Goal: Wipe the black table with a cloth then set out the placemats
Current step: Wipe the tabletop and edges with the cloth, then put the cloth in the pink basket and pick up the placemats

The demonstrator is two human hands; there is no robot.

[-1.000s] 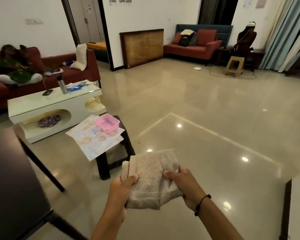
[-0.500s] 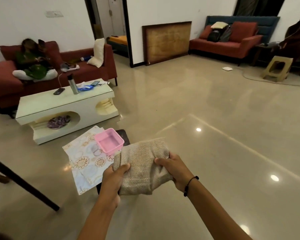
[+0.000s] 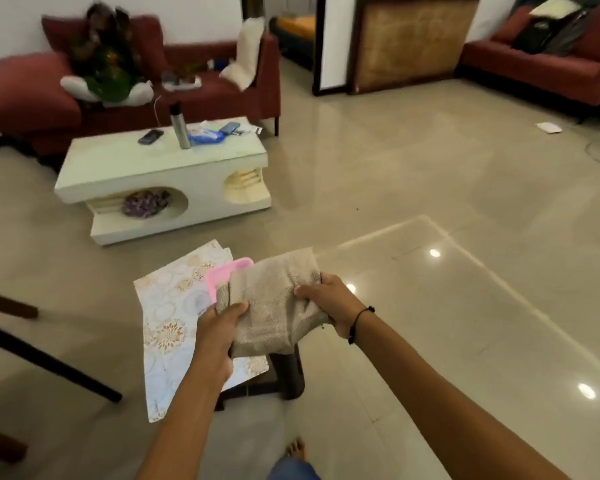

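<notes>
A folded beige cloth is held in front of me by both hands. My left hand grips its lower left edge, thumb on top. My right hand grips its right edge. Just beneath the cloth, pale floral placemats lie on a small dark stool, with a pink plastic container on top of them, partly hidden by the cloth. Only a leg of the black table shows at the left edge.
A white coffee table with a steel bottle, phones and a blue pack stands ahead left. A person sits on the red sofa behind it. Glossy tiled floor spreads to the right. My bare foot shows below.
The view has swung left and come closer to the stool; the placemats and pink container now sit directly under the cloth. Both hands keep the same hold on the cloth.
</notes>
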